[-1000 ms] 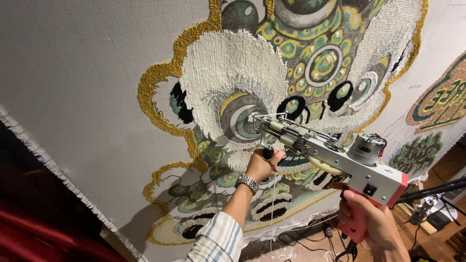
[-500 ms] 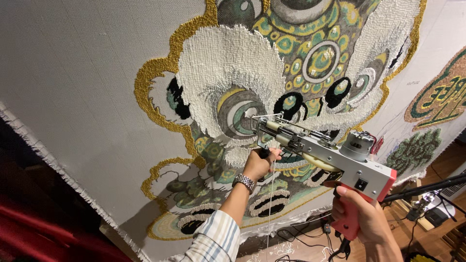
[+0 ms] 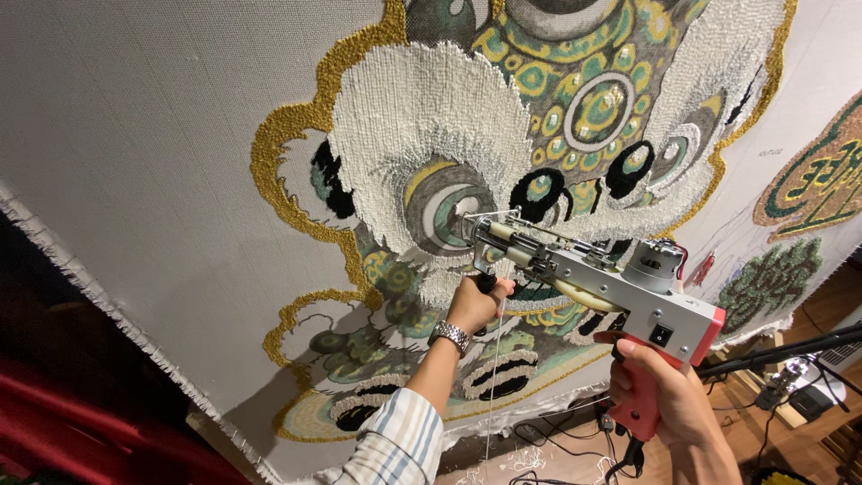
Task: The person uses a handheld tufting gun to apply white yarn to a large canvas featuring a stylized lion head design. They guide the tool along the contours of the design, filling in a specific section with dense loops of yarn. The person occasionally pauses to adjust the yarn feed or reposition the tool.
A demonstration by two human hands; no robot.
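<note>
Holding the tufting gun (image 3: 593,283) with both hands, I keep its needle end pressed against the stretched backing cloth (image 3: 153,153), just at the lower edge of the grey-and-green eye of the lion-head design (image 3: 539,135). My left hand (image 3: 474,304) is wrapped tight around the black front handle under the nose, so I can steer and push the tip into the fabric. My right hand (image 3: 669,400) is closed around the red rear grip, one finger up near the trigger area, carrying the weight of the motor and body. The gun runs from far left at the cloth back to near right, which keeps it roughly square to the surface. A thin white yarn (image 3: 492,386) hangs down below my left hand; I cannot tell where it feeds in.

Counting: one gun, two hands on it, one metal watch (image 3: 449,335) on my left wrist above a striped sleeve (image 3: 395,445). One large tufted design is centred on the cloth, with parts of two smaller green-and-gold motifs (image 3: 813,193) at far right. Dark cables (image 3: 557,440) and yarn scraps lie on the floor below, and a black stand arm (image 3: 781,352) crosses at right.
</note>
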